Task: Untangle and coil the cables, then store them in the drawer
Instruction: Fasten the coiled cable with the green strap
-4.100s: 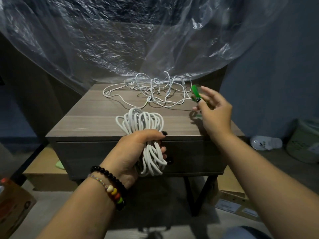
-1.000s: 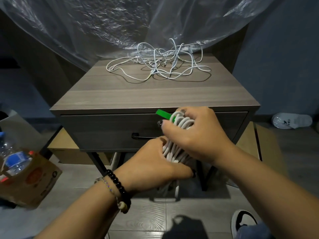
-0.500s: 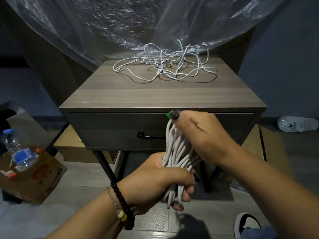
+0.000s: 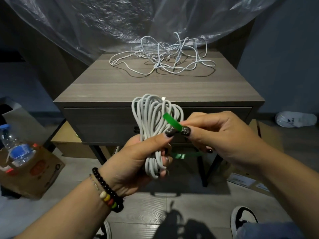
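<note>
Left hand (image 4: 136,163) curled tight around coiled white cable (image 4: 153,128), right hand (image 4: 215,135) at 3 o'clock pinched green tie (image 4: 172,123), maybe looped underneath, tangled cables (image 4: 164,61) on nightstand (image 4: 155,88) at 12 o'clock, drawer (image 4: 103,125) closed.

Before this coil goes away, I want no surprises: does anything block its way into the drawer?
Yes: the drawer is closed, its front right behind the coiled cable. Both the left hand and right hand are occupied, with the green tie unfastened.
</note>
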Tool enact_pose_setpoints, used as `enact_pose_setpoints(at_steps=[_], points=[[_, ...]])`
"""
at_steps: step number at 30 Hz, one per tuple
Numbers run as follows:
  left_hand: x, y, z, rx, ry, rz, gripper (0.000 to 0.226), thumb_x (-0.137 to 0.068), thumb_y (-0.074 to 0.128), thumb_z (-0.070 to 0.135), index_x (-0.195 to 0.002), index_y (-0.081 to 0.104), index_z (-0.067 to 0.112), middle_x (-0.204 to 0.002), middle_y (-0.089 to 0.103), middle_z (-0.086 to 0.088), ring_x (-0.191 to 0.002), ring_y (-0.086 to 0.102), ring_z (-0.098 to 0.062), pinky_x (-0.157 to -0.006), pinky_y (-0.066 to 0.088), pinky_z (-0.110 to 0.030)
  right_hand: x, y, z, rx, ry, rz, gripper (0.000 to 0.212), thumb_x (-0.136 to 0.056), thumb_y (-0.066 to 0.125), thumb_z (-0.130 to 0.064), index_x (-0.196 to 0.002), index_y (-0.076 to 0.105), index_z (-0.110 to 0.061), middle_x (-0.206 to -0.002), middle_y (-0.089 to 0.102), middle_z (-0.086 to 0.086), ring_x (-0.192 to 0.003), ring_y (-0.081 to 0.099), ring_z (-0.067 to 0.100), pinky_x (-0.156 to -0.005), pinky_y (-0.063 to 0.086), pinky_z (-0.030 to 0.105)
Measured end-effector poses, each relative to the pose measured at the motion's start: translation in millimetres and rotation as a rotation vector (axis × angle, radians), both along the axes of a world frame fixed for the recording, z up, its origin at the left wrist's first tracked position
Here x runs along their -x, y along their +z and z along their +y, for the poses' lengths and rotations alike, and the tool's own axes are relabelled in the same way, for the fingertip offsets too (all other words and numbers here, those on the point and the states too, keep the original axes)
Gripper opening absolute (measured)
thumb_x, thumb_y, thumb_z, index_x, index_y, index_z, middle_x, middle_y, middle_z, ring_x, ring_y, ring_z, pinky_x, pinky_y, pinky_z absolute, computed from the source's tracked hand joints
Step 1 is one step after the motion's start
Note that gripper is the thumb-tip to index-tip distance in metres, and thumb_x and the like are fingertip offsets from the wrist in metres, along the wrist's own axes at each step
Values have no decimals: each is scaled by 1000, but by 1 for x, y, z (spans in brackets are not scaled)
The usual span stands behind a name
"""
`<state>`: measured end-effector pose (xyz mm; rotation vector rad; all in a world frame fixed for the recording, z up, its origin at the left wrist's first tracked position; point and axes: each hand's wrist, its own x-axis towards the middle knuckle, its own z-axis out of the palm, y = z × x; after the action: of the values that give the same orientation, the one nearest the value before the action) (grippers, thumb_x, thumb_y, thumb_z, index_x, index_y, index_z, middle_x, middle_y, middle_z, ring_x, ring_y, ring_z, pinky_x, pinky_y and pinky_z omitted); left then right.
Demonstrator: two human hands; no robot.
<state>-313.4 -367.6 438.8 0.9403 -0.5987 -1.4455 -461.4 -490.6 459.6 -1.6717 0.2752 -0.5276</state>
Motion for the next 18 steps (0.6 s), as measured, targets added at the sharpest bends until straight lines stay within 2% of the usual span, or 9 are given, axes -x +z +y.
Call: enact_pose_setpoints(at_steps=[2,6,9,10,12,14,16,18], points=[[2,-1,-1,29,-50,-26,49,-48,93,35,-89,73,19,-64,52,-2,-49,53,-10,-43,47,-23,-1,1,1,-84,-17,-12,19,-73,68,-11,-90,76,-6,-77,68,5,-65,59,5,-54,42,13],[3,0,-6,85,-64,-100,48,-50,91,40,-91,74,20,-65,58,-1,-51,54,-9,-44,48,-23,-2,3,0,-151,-28,26,20,-62,75,-21,-80,78,-13,-84,74,8,-78,66,15,-65,48,24],[2,0,-9,96,-45,-189,62,-50,89,46,-102,72,18,-66,60,0,-53,56,-11,-46,48,-24,-4,3,0,-158,-75,88,17,-62,75,-21,-77,78,-14,-82,74,9,-76,67,15,-70,48,31],[1,-1,-10,107,-43,-216,68,-52,87,48,-109,68,16,-67,61,1,-55,57,-10,-47,48,-24,-4,3,0,-149,-78,112,15,-63,75,-20,-77,78,-14,-81,74,9,-75,67,15,-70,48,30],[1,-1,-11,140,-51,-286,69,-57,82,49,-114,63,15,-70,67,2,-58,60,-9,-47,49,-23,-5,3,3,-135,-70,144,13,-66,73,-20,-78,76,-15,-74,73,4,-66,65,6,-59,46,18],[0,0,-11,134,-49,-346,70,-59,79,49,-117,61,16,-77,69,1,-60,63,-9,-48,50,-23,-6,3,6,-125,-65,158,12,-69,70,-19,-78,75,-14,-68,70,-1,-58,61,0,-50,42,12],[-1,0,-11,105,-33,-384,73,-59,78,49,-120,59,13,-83,70,-1,-64,65,-11,-48,50,-23,-8,1,8,-141,-72,158,8,-70,70,-19,-75,74,-14,-67,69,-1,-57,59,1,-50,42,11],[-3,-2,-11,82,-20,-402,74,-59,78,49,-120,58,12,-89,71,-6,-67,67,-12,-49,51,-24,-11,-2,10,-143,-91,168,7,-68,71,-23,-71,75,-18,-71,69,4,-65,58,12,-58,43,18]])
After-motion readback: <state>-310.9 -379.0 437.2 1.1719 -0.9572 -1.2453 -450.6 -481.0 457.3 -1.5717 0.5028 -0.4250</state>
